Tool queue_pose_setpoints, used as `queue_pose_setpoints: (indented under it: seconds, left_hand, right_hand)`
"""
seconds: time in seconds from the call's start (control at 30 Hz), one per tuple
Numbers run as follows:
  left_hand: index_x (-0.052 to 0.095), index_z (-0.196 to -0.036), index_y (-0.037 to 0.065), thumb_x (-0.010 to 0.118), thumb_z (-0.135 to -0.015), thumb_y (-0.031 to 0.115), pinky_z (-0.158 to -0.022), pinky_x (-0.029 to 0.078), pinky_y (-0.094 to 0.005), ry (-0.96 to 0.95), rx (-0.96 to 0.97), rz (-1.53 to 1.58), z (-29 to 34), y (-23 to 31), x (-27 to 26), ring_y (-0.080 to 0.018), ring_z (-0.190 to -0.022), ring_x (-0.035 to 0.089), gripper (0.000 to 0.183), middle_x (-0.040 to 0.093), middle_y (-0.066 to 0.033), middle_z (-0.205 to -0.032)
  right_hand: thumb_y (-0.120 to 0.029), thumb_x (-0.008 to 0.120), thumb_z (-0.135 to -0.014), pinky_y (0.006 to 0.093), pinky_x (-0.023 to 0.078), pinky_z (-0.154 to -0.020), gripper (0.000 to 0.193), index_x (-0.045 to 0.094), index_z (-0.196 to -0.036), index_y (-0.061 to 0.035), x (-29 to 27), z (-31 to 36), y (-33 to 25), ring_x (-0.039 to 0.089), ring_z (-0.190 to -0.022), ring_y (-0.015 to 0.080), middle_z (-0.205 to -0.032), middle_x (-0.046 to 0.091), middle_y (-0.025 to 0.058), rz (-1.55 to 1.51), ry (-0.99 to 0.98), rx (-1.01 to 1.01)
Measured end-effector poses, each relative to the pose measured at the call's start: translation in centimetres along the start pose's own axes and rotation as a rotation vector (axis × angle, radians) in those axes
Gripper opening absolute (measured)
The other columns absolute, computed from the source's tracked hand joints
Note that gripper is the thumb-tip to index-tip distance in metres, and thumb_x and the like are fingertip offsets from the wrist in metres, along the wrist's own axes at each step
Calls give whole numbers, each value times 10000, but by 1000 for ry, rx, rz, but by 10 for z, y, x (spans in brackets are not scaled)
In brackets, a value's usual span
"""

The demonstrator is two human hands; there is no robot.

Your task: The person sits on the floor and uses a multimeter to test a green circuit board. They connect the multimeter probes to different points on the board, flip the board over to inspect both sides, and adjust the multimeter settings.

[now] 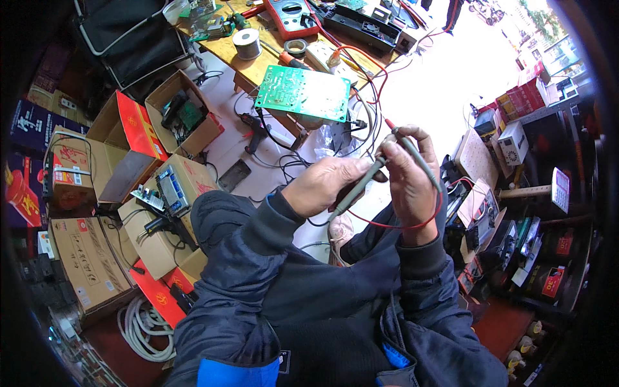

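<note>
My two hands meet in front of me, over my lap. My left hand point(317, 186) is closed, with its thumb against a grey-green test probe point(358, 187) that slants between the hands; its fingers are partly hidden. My right hand point(412, 187) is closed around a second grey-green test probe point(422, 161), which has a reddish tip and a red lead looping under the wrist. The right thumb also touches the upper end of the first probe. Beyond the hands, a green circuit board point(303, 92) lies at the near edge of the wooden table point(222, 48).
On the table are a red multimeter point(291, 18), a solder spool point(247, 45), a tape roll point(295, 48) and a black casing point(362, 27). Cables and a glue-gun-like tool point(253, 132) hang below. Cardboard boxes point(90, 261) crowd the left; shelves with equipment point(541, 258) line the right.
</note>
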State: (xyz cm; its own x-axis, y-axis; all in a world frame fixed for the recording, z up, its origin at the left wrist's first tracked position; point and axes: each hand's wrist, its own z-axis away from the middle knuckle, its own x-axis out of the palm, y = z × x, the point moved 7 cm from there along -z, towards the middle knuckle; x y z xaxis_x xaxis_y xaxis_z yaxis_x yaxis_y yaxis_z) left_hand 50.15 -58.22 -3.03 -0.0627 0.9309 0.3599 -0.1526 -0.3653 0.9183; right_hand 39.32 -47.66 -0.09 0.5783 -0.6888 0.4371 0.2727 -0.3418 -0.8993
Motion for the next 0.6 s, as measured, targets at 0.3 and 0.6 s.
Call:
queue_pose_setpoints:
  seconds: [0.3, 0.6]
  left_hand:
    - [690, -1324, 43, 841, -860, 158, -711, 530, -251, 418, 915, -682, 19, 41, 7, -156, -906, 642, 501, 618, -95, -1143]
    - [649, -1171, -20, 582, -1084, 226, -821, 549, -265, 812, 755, -273, 35, 40, -62, -141, -911, 669, 269, 665, -84, -1069]
  right_hand:
    - [7, 668, -973, 301, 574, -886, 344, 525, -1286, 2, 11, -7, 14, 674, -1037, 188, -1129, 662, 136, -218, 14, 54]
    - [-113, 683, -1000, 281, 541, -750, 269, 572, -1210, 13, 13, -5, -7, 648, -806, 130, -958, 678, 103, 290, 79, -232]
